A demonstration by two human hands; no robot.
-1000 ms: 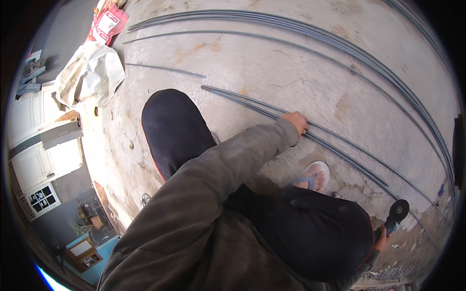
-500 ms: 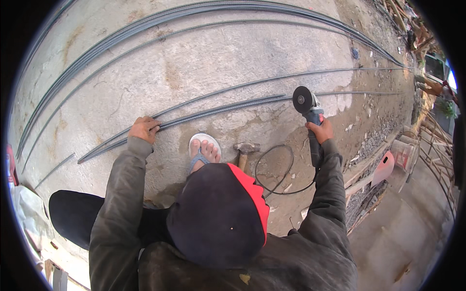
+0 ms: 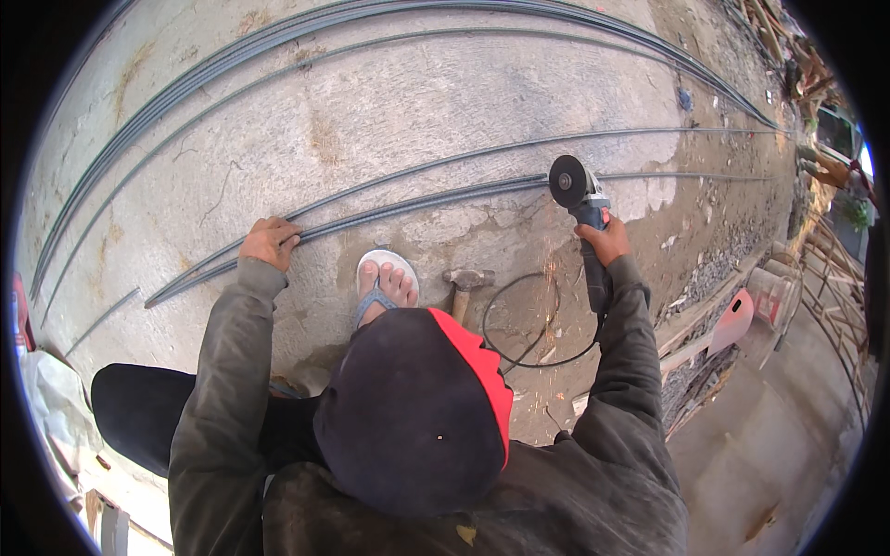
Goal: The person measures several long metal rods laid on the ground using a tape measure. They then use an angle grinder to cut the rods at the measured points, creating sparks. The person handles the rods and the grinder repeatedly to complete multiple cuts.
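My right hand (image 3: 605, 236) is wrapped round the body of an angle grinder (image 3: 595, 273) with a dark cutting disc (image 3: 566, 181). The disc overlaps the right end of a small bundle of steel rebar (image 3: 426, 197), and faint orange sparks (image 3: 551, 269) show below it. Farther left, my left hand (image 3: 267, 244) has its fingers closed on a rebar (image 3: 371, 179) beside that bundle; its fingertips are partly hidden. From the grinder's lower end a black cord (image 3: 556, 365) loops over the ground.
A hammer (image 3: 466, 280) lies beside my sandalled foot (image 3: 386, 284). Long rebars (image 3: 250, 51) curve across the concrete beyond. At right are a wooden plank (image 3: 686, 354), a pink panel (image 3: 732, 322) and gravel. A dark cap with a red edge (image 3: 417, 408) covers the lower middle.
The grinder in my right hand has shifted slightly left and up, bringing its disc over the rebar bundle's end. Sparks now show. My left hand stays on the rebar.
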